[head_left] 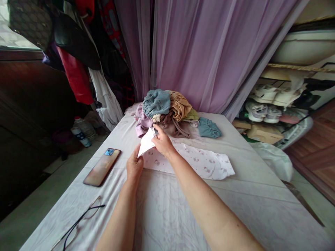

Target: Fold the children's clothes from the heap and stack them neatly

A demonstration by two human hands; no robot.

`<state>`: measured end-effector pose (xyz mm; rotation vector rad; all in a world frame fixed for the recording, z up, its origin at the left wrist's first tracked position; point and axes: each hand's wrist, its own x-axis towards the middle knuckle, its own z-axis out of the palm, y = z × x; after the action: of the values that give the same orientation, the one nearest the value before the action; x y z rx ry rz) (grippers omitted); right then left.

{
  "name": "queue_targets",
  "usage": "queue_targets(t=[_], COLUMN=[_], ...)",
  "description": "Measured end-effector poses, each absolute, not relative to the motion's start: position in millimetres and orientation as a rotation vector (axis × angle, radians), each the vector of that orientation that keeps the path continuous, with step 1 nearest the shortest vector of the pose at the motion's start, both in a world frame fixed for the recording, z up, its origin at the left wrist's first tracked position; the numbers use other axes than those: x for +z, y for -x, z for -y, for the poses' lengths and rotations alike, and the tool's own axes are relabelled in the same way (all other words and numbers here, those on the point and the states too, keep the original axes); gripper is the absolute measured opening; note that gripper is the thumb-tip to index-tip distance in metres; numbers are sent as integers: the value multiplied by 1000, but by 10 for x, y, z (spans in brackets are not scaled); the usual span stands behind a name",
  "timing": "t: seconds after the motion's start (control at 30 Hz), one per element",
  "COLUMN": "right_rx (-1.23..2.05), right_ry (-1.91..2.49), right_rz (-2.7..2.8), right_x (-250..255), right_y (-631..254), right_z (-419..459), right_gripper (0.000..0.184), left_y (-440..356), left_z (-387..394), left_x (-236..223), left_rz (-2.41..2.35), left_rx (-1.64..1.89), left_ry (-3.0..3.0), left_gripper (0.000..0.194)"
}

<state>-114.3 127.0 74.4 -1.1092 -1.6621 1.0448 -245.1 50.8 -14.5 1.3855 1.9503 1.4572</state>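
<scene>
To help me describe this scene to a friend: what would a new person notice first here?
The heap of clothes on the far end of the sheet-covered bed stands out first. In front of it, the left hand and right hand hold a white cloth above a printed garment. A lilac curtain hangs behind.

Place: a private home, most likely a cramped bedroom
Bed: a mattress under a pale floral cotton sheet, topped by a rumpled heap of everyday clothes
Backdrop: a sheer lilac curtain hanging behind the bed
Storage: worn white sneakers on a shelf rack
Wall: a red garment hanging among dark bags
</scene>
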Motion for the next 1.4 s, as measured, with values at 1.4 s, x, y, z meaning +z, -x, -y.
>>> queue_targets(t=[1.4], right_rx=[146], right_ry=[1772], right_rz=[1908], right_x=[-18], right_y=[87], right_z=[-602], right_gripper=[19], left_y=[2204], left_z=[-453], left_x=[15], left_rz=[-1660], left_rx=[669], left_ry=[-2300], left_gripper=[45])
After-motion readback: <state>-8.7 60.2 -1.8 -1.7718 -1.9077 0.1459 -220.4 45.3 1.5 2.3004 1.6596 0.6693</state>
